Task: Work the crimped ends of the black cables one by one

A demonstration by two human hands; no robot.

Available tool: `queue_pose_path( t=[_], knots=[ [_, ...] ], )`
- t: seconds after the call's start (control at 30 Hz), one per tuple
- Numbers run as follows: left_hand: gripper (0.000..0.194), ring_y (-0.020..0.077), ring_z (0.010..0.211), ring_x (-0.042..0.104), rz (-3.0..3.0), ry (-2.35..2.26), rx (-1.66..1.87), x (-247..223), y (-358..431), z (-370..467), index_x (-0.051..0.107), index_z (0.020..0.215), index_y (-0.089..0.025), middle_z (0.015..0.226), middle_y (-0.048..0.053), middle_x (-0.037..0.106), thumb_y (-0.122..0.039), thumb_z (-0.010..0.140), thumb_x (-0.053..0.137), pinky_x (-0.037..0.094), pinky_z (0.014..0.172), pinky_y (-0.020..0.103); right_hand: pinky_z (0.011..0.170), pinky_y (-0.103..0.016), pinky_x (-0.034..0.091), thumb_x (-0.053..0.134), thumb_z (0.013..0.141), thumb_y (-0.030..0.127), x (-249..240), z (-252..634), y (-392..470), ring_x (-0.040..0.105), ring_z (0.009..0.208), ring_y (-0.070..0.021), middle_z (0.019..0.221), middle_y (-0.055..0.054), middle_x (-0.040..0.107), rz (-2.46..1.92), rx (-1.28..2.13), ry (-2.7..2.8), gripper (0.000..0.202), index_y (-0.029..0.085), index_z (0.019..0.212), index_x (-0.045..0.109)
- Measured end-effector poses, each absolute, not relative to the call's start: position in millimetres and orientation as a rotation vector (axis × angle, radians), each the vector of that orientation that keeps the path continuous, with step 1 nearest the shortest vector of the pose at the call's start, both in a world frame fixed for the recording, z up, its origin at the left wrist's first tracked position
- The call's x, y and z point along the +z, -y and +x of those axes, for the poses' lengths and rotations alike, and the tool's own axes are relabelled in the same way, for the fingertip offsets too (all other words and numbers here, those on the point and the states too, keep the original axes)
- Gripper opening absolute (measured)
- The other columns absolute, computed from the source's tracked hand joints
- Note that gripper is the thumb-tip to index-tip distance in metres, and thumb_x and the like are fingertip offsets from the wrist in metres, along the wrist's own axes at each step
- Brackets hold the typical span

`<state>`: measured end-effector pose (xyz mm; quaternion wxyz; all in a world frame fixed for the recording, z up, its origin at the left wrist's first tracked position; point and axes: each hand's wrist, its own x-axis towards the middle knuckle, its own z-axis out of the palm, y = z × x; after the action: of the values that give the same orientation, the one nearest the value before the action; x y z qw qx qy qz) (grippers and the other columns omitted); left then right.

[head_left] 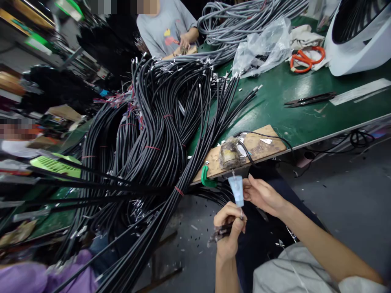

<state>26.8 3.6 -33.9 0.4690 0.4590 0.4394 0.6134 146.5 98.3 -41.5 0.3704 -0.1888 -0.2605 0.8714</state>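
Observation:
My left hand (pixel 228 230) is closed around several black cables, and a thin pale wire end points up from its fingertips. Right above those fingertips is a light blue cone-shaped piece (pixel 236 190), narrow end down, on a shaft from a small grimy motor-like block (pixel 229 154). The wire end meets the cone's lower tip; whether it is inside cannot be told. My right hand (pixel 265 196) is beside the cone with fingers stretched out. Its fingertips are close to the cone's right side, partly hidden behind it.
The block sits on a wooden board (pixel 262 143) with a green clamp (pixel 207 177) at the green table's (pixel 305 118) edge. Large bundles of black cables (pixel 165 122) spread left. Snips (pixel 310 99), orange-handled scissors (pixel 307 60) and a white fan (pixel 360 40) are right. A co-worker (pixel 168 30) sits opposite.

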Motion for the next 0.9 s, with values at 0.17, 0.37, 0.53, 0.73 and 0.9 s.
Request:
queue_pose_path(
  t=[0.17,0.37,0.53,0.73,0.9],
  knots=[
    [0.024,0.0133,0.058,0.06,1.219,-1.095,1.311,-27.9,-2.3,23.3,0.067,0.077,-0.016,0.068,0.004,0.062,-0.031,0.091,0.056,0.049,0.055,0.024,0.06,-0.026,0.037,0.066,0.084,0.042,-34.3,175.3,-85.9,0.048,0.061,-0.0119,0.064,0.0,0.057,-0.752,1.871,1.23,0.031,0.014,0.07,0.065],
    [0.025,0.0087,0.047,0.048,1.215,-1.332,1.039,-23.7,-3.1,30.1,0.056,0.06,-0.013,0.055,-0.003,0.05,-0.026,0.077,0.071,0.04,0.045,0.019,0.075,-0.034,0.041,0.071,0.081,0.021,-2.2,181.9,-71.1,0.051,0.079,-0.0189,0.079,-0.006,0.065,-0.51,1.318,1.921,0.007,0.016,0.085,0.069],
    [0.011,0.0047,0.044,0.049,1.131,-1.333,1.285,-23.8,11.0,34.8,0.059,0.079,-0.016,0.072,-0.003,0.049,-0.024,0.081,0.067,0.039,0.041,0.017,0.063,-0.031,0.04,0.064,0.085,0.019,-5.7,175.8,-66.5,0.048,0.068,-0.0168,0.066,-0.003,0.059,-0.682,1.171,1.732,0.016,0.017,0.069,0.064],
    [0.017,0.0035,0.037,0.037,1.106,-1.52,1.392,-23.9,18.5,54.1,0.054,0.078,-0.017,0.054,-0.008,0.038,-0.03,0.088,0.06,0.029,0.037,0.015,0.061,-0.032,0.038,0.061,0.086,0.023,-19.7,158.9,-45.5,0.044,0.066,-0.0169,0.062,-0.002,0.049,-0.836,1.169,1.357,0.023,0.018,0.063,0.062],
    [0.028,0.0043,0.039,0.043,1.146,-1.519,1.452,-21.7,17.1,54.9,0.053,0.069,-0.016,0.053,-0.006,0.042,-0.032,0.091,0.056,0.035,0.043,0.017,0.041,-0.024,0.038,0.068,0.079,0.044,-31.9,143.6,-34.6,0.045,0.053,-0.0128,0.064,0.0,0.047,-0.611,2.033,0.687,0.029,0.018,0.07,0.064]
  ],
)
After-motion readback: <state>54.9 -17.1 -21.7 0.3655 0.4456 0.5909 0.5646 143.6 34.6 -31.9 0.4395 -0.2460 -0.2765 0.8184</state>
